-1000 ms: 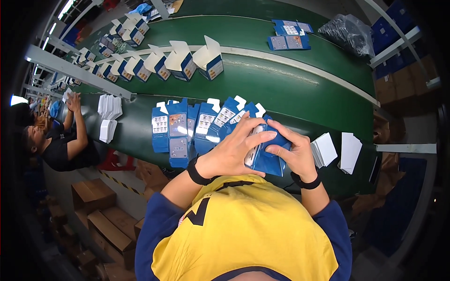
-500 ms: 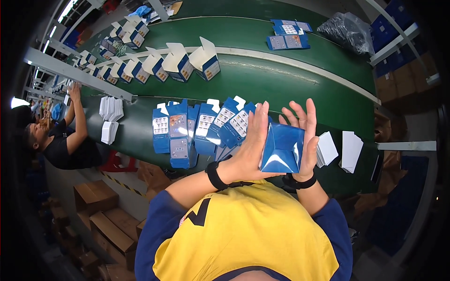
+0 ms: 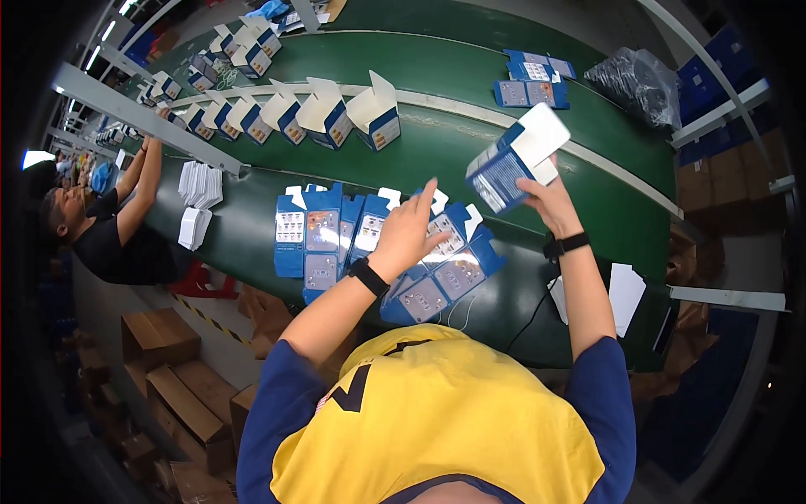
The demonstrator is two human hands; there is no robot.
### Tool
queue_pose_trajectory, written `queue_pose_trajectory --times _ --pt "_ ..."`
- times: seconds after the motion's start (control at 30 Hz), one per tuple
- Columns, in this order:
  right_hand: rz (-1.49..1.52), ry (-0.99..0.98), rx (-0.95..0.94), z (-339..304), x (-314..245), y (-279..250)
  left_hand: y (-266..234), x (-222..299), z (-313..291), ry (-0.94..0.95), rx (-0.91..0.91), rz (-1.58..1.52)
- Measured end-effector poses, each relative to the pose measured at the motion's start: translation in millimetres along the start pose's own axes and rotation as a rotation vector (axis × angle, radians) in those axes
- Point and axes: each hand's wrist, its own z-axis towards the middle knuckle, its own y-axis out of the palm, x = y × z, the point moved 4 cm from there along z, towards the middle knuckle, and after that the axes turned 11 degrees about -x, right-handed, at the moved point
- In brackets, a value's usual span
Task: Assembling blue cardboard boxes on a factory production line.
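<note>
My right hand [image 3: 550, 202] grips a blue and white carton [image 3: 497, 183] by its near side. This carton is folded into box shape, tilted, its white flap standing up, and is held above the green bench. Lower and to the left, my left hand [image 3: 405, 233] has its fingers stretched apart over a spread of flat blue cartons [image 3: 457, 273]. Whether its fingertips touch them I cannot tell. More flat cartons [image 3: 321, 231] lie overlapping to the left of that hand, with white tabs at their far ends.
Beyond the bench, a row of raised cartons [image 3: 378, 126] with open lids lines the green belt [image 3: 453, 126]. White card stacks [image 3: 625, 298] lie at the right, others [image 3: 200, 185] at the left. A co-worker [image 3: 109, 235] stands at the left. Brown boxes [image 3: 189, 403] sit on the floor.
The carton, earlier between both palms with its blue bottom showing, is now only in my right hand, farther out and turned flap-up. My left hand has let go and moved left over the flat cartons.
</note>
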Motion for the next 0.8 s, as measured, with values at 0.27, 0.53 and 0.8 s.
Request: queue_pose_trajectory --times 0.27,0.53,0.8 --pt "-0.787 -0.141 0.375 68.8 105.3 -62.6 54.2 -14.3 11.0 -0.122 0.066 0.415" --pt "0.247 -0.098 0.366 -72.1 86.0 22.8 15.8 -29.9 -15.7 0.011 0.035 -0.921" --pt "-0.984 -0.527 -0.136 -118.0 35.3 115.8 -26.7 34.6 -25.9 0.172 0.379 -0.739"
